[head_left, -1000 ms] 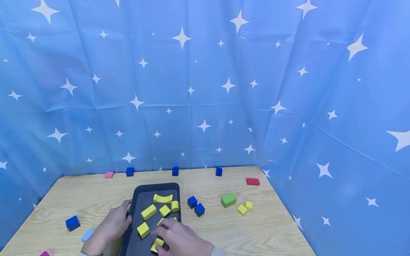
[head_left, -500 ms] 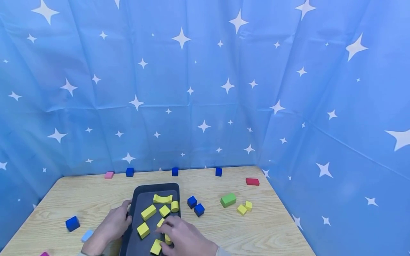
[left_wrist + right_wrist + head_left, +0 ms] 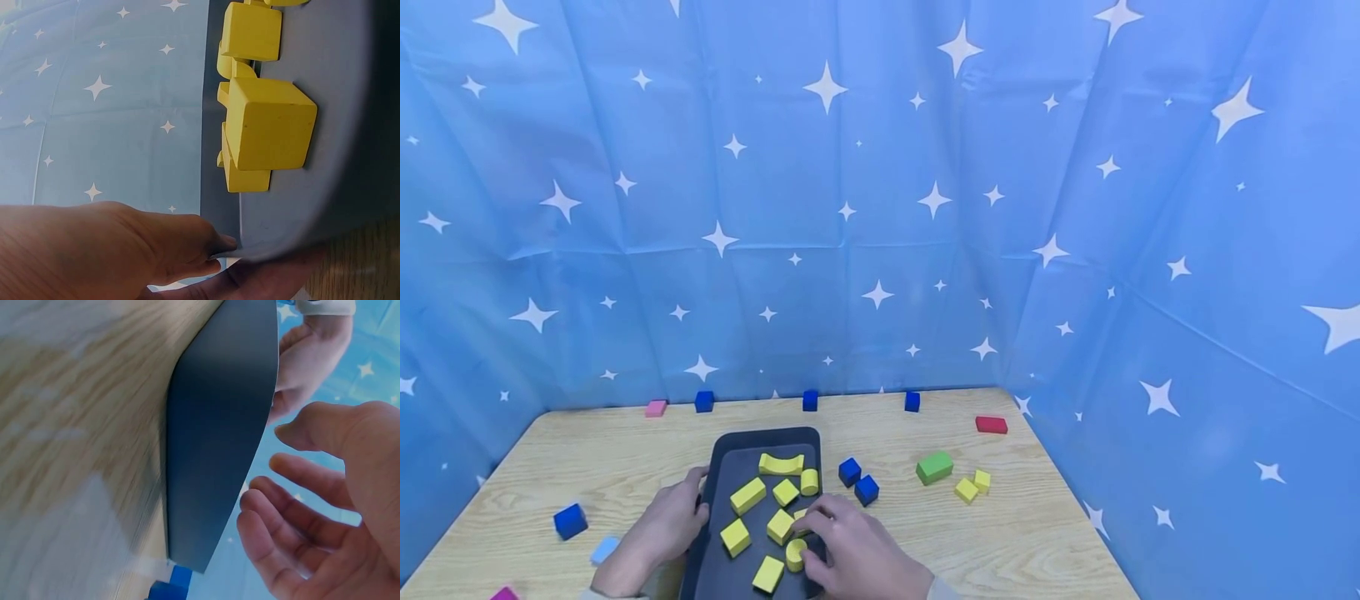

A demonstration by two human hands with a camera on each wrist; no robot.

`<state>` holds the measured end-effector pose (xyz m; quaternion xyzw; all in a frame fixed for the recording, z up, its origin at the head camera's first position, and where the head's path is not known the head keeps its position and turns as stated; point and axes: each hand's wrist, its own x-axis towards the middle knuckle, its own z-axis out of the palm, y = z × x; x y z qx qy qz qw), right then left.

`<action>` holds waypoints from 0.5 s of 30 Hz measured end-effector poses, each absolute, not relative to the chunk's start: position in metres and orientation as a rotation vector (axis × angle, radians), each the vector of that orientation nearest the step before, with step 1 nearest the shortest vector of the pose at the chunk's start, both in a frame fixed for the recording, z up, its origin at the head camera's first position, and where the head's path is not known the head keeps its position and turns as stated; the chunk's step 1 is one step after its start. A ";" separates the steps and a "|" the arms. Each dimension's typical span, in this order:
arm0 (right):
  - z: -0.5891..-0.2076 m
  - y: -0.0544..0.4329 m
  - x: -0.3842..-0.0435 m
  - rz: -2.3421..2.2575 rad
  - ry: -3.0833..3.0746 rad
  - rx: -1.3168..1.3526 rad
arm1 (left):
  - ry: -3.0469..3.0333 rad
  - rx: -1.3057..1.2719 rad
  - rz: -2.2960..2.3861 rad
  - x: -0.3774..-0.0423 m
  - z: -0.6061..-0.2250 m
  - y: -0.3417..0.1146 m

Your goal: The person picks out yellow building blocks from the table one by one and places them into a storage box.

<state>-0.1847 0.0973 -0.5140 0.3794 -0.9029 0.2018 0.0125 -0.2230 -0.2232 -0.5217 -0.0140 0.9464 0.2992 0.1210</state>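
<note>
A dark tray [image 3: 766, 435] stands on the table with several yellow blocks inside, among them an arch-shaped block [image 3: 782, 466] and a small cylinder [image 3: 808, 482]. My left hand [image 3: 668, 518] grips the tray's left rim, thumb and fingers on either side of it in the left wrist view. Over the tray's right side hovers my right hand [image 3: 863, 546], its fingers loosely bent and holding nothing. Near its fingertips sit a round yellow block [image 3: 796, 555] and a yellow cube [image 3: 780, 527]. Another yellow block is partly hidden behind those fingers.
Two blue cubes [image 3: 858, 482] lie right of the tray. Farther right are a green block [image 3: 935, 468], two small yellow blocks [image 3: 967, 490] and a red block [image 3: 992, 425]. A blue cube [image 3: 570, 522] and a light-blue block [image 3: 604, 551] lie to the left. A starred curtain [image 3: 880, 208] hangs behind.
My right hand has shifted right, away from the blocks at the tray's middle, uncovering the round block and a cube. The left hand has stayed on the rim.
</note>
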 end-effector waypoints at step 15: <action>-0.518 0.126 -0.188 0.707 -2.777 1.022 | 2.785 -0.028 0.893 -0.221 -0.521 -0.222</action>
